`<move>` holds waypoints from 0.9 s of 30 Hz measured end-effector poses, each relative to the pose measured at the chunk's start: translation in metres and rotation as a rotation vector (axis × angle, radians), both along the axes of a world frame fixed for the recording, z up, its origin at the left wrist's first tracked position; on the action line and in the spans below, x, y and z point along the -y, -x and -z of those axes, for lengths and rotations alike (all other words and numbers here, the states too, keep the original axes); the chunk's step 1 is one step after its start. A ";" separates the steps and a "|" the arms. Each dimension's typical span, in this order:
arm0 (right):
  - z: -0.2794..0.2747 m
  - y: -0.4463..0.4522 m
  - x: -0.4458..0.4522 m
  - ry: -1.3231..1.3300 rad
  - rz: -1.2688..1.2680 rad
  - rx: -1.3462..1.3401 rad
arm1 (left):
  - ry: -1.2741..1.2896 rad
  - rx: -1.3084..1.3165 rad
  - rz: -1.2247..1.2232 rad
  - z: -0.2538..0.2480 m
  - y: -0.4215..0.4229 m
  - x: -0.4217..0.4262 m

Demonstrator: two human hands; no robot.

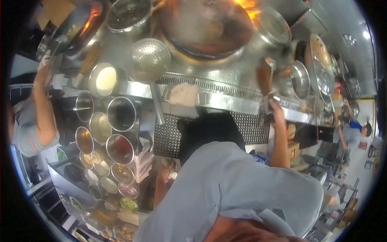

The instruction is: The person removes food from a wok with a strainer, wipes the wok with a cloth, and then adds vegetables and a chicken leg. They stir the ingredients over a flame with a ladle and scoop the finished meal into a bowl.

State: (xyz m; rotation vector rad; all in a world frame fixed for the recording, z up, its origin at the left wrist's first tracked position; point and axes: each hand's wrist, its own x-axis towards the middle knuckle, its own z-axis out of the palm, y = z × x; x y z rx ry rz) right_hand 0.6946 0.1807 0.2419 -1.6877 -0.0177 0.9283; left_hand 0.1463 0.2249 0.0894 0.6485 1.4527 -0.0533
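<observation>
At the right, my right hand (277, 115) is closed round the handle of a blurred brown brush-like tool (264, 76), upright at the stove's front edge. Lower down, my left hand (164, 173) is closed on a small white cloth (173, 176), beside the rack of metal containers. A large wok (205, 50) stands over flames ahead, its contents hidden by steam. Left of it lies a perforated strainer (150, 59), its handle pointing toward me. A folded pinkish cloth (184, 94) rests on the stove edge between my hands.
Several round containers with liquids and ingredients, one with red sauce (120, 149), fill the left side. At far left, a co-worker's arm (44, 109) reaches to another wok (80, 30). Pots (296, 80) and a large pan (320, 60) stand right. Another person (352, 131) is farther right.
</observation>
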 end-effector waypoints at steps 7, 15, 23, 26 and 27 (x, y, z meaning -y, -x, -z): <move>-0.176 -0.058 -0.195 0.240 -1.054 0.884 | -0.038 0.331 -0.507 -0.089 -0.065 -0.030; -0.030 0.001 -0.397 0.146 -1.013 1.040 | -0.265 0.647 -0.561 -0.123 -0.183 -0.126; -0.049 0.010 -0.409 -0.094 -0.811 0.644 | -0.249 0.645 -0.471 -0.158 -0.293 -0.218; -0.046 0.031 -0.363 -0.087 -1.182 0.901 | -0.381 0.673 -0.562 -0.177 -0.352 -0.262; -0.081 0.027 -0.332 -0.025 -1.301 0.739 | -0.361 0.683 -0.558 -0.155 -0.365 -0.271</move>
